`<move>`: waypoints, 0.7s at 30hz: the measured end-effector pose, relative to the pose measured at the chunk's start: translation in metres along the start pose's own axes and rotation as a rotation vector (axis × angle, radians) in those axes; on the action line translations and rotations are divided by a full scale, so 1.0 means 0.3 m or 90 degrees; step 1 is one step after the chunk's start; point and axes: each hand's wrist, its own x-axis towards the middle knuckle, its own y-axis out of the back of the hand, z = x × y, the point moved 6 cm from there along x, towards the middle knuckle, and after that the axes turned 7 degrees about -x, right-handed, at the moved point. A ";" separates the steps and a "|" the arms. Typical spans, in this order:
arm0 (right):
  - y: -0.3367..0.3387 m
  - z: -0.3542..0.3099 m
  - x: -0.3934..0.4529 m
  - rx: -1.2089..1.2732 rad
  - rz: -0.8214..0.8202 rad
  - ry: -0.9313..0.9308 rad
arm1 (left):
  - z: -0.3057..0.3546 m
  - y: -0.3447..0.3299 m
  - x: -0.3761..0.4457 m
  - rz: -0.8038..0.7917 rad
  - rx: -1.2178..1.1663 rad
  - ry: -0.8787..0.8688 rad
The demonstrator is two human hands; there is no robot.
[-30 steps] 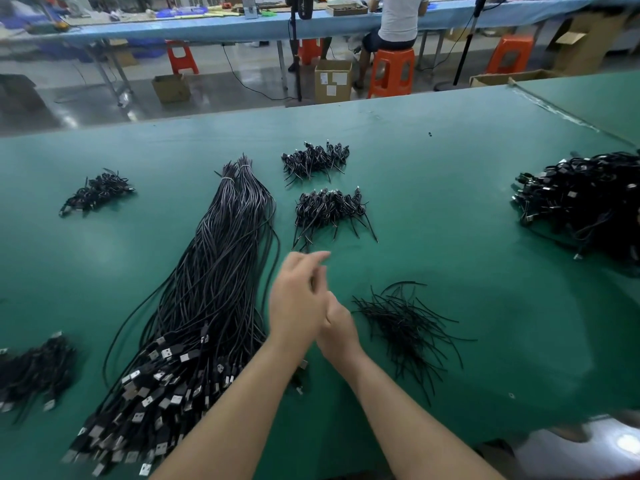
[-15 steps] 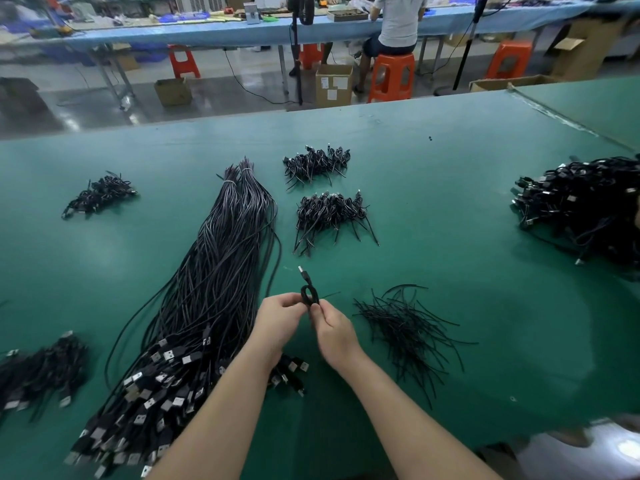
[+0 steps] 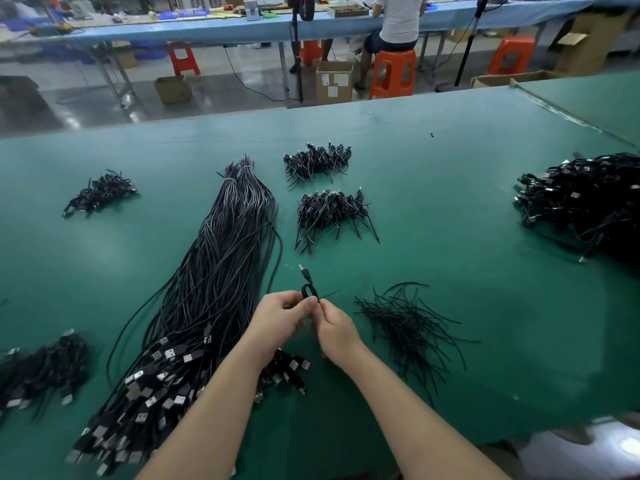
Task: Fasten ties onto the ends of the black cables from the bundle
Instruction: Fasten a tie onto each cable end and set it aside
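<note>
Nearest the camera, the plug ends of the large bundle of black cables [image 3: 194,306] are fanned out on the green table [image 3: 450,202], and from there the bundle runs away to its banded far tip. Just beyond the plugs, the left hand [image 3: 280,323] and the right hand [image 3: 334,332] are held close together above the table, fingertips meeting. A small looped cable end [image 3: 307,284] is pinched between them, its connector pointing up and away; a thin tie tail is seen sticking out to the right at the pinch. Which fingers carry the tie itself cannot be told. To the right of the hands a loose pile of black ties [image 3: 405,323] is spread on the table. At the left edge a heap of cable ends with plugs [image 3: 41,368] is found. Farther off, two clusters of tied cable ends [image 3: 329,213] are laid one behind the other, and another small cluster [image 3: 98,194] is placed to the far left. A large tangled heap of cables [image 3: 588,199] is set at the right edge. Behind the table, a seated person [image 3: 398,22] on an orange stool [image 3: 393,72] is seen at a blue bench.
</note>
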 end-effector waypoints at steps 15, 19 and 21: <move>-0.002 -0.002 -0.005 0.008 -0.008 0.020 | 0.000 -0.017 0.020 0.180 -0.013 0.032; 0.010 -0.010 -0.010 -0.023 0.014 0.030 | 0.000 -0.029 0.020 0.163 -0.038 0.028; 0.012 -0.004 -0.008 -0.011 0.019 0.021 | 0.002 -0.031 0.014 0.126 -0.039 0.025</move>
